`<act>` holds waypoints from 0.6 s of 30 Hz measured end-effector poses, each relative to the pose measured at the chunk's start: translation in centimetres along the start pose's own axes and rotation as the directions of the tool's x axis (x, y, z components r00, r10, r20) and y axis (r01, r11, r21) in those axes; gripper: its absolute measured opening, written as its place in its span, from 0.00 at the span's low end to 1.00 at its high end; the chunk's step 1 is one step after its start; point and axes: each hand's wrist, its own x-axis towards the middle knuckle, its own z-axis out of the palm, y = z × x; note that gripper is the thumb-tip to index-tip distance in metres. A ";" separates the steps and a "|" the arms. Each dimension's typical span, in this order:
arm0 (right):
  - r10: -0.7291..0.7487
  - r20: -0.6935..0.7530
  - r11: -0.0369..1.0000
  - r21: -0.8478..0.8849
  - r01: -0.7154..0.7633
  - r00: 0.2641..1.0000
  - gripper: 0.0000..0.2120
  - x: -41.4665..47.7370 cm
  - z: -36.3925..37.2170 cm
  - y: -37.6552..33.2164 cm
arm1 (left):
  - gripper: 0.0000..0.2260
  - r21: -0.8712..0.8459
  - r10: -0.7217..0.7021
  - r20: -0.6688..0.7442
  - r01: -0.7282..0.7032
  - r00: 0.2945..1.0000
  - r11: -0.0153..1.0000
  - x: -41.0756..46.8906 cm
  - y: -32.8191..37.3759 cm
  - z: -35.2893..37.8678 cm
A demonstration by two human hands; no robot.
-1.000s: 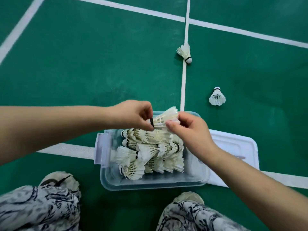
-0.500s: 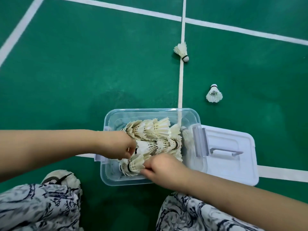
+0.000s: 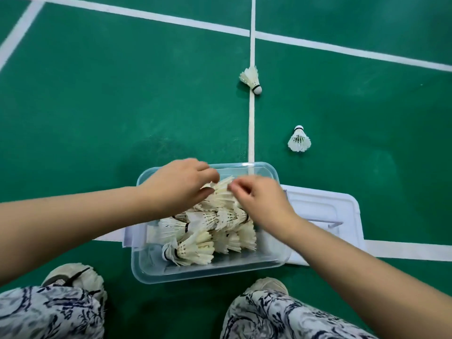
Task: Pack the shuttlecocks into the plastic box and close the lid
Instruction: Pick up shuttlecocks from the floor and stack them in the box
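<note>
A clear plastic box [image 3: 195, 274] sits on the green floor in front of my knees, holding several white feather shuttlecocks [image 3: 195, 250] lying on their sides. My left hand [image 3: 178, 185] and my right hand [image 3: 259, 199] are both over the far half of the box, fingers curled onto the feathers of the top shuttlecocks [image 3: 221, 190]. The motion blur hides how firmly either hand holds them. Two more shuttlecocks lie on the floor beyond: one [image 3: 252, 78] on the white line, one [image 3: 299, 140] to its right. The white lid [image 3: 342, 216] lies flat to the right of the box.
White court lines [image 3: 251, 133] cross the green floor. My two shoes [image 3: 73, 277] and patterned trouser legs [image 3: 281, 319] are at the near edge, either side of the box.
Both hands have moved from the near half of the box to its far half, onto the top shuttlecocks. The two shuttlecocks on the floor have stayed put.
</note>
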 end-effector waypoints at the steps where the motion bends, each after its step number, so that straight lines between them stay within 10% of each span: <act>1: -0.010 -0.115 0.999 -0.050 0.005 0.993 0.09 0.5 -0.8 0.7 | 0.12 0.030 -0.010 -0.051 0.012 0.999 0.999 0.3 -0.2 0.3; 9: 0.224 -0.211 0.959 -0.124 -0.254 0.951 0.18 2.6 -1.7 7.6 | 0.18 -0.077 -0.393 0.029 0.394 0.919 0.916 2.8 -1.4 3.3; 18: 0.211 -0.247 0.972 0.157 -0.175 0.946 0.12 3.3 0.3 6.4 | 0.15 -0.048 -0.376 -0.015 0.375 0.926 0.926 2.1 -3.1 4.1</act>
